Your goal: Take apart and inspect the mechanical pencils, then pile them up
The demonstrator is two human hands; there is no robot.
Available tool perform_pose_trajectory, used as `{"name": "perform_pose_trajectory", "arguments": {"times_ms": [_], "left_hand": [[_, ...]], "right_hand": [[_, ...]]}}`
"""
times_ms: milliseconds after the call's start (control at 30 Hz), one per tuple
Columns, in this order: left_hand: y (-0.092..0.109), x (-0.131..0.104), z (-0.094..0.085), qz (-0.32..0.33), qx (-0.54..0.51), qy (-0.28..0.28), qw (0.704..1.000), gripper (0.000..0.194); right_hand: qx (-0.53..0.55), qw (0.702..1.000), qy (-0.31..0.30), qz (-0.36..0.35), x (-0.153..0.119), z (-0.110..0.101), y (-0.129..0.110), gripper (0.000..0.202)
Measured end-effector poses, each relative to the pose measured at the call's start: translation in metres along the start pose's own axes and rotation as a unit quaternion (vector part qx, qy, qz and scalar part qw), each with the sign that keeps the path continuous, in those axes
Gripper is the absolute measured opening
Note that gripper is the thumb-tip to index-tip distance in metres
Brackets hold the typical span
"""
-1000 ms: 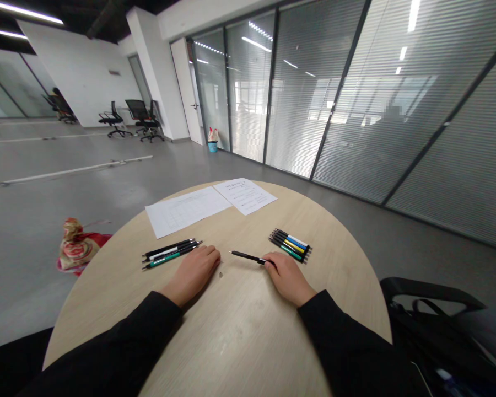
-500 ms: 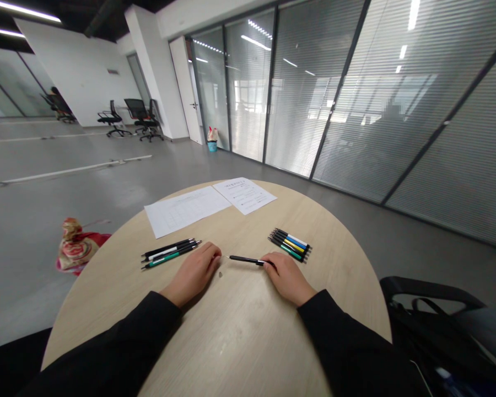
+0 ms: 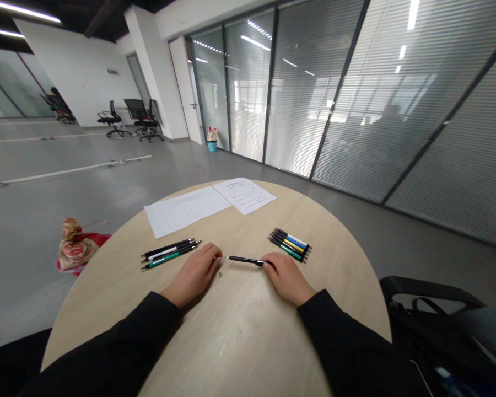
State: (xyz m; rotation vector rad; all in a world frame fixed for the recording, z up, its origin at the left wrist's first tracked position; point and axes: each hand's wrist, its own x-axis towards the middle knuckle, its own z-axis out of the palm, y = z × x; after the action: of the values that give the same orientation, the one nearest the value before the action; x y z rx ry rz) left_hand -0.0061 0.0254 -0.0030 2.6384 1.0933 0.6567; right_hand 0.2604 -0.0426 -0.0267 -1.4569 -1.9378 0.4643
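At a round wooden table [image 3: 231, 342], a person's right hand [image 3: 287, 275] pinches a black pen [image 3: 246, 260] by one end.
In the head view, the pen's tip sits just beside the left hand [image 3: 196, 274], closer than a second ago; whether those curled fingers grip anything cannot be told. The left pens [image 3: 170, 257] and right pens [image 3: 290, 244] lie unmoved.

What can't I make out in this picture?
All in the head view:
Held pen, right end: hidden by the right hand.
Left hand, palm side: hidden by the back of the hand.
Sheets: print too small and blurred to read.
Chair, lower right: cut off by the frame's edge.
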Motion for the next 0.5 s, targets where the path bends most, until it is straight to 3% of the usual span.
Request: {"name": "perform_pose_trajectory", "arguments": {"times_ms": [500], "left_hand": [[-0.0004, -0.0010, 0.0013, 0.010, 0.044, 0.000, 0.999, 0.020]], "right_hand": [[-0.001, 1.000, 0.017, -0.003, 0.0003, 0.0013, 0.0013, 0.017]]}}
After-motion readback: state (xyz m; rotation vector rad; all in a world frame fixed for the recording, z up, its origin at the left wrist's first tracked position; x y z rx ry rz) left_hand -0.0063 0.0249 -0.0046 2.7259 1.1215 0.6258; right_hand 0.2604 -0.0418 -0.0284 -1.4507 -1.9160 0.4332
